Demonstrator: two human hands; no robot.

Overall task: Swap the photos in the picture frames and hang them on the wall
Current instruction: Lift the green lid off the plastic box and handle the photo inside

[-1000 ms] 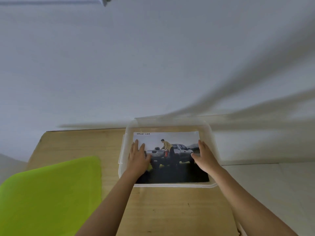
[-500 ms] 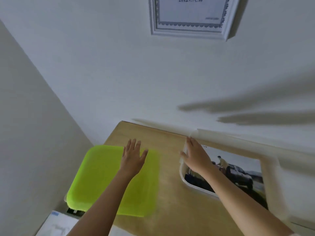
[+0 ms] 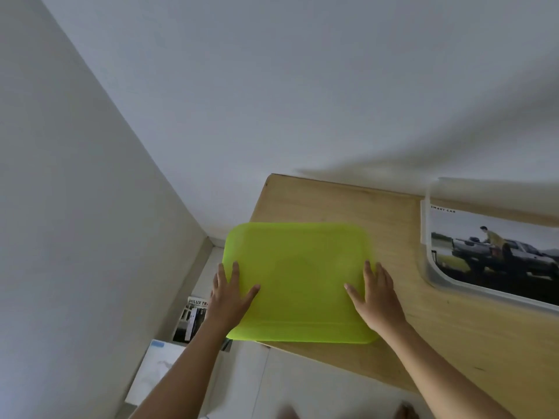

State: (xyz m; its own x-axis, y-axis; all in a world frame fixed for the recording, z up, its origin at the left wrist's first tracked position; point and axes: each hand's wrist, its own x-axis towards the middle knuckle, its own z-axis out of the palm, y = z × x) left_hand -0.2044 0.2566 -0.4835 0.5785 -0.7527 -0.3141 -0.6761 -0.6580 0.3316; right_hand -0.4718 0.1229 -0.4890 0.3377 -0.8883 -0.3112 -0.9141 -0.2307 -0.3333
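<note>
Pressing flat on the green lid now: right hand came off the clear box, left hand slid to its left edge, fingers straight, thumbs splayed.

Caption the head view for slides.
Left hand and right hand touch sides of lime-green plastic lid; clear plastic box holds truck photo.

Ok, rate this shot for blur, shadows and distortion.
Head view: motion blur smears the right edge of the lime lid and the rim of the clear box, though the caption of the photo is legible. Head view: diffuse light, no glare, long soft shadows on the wall above the table. Head view: wide-angle bending tilts the wall corner; the bottom edge is blurred.
</note>
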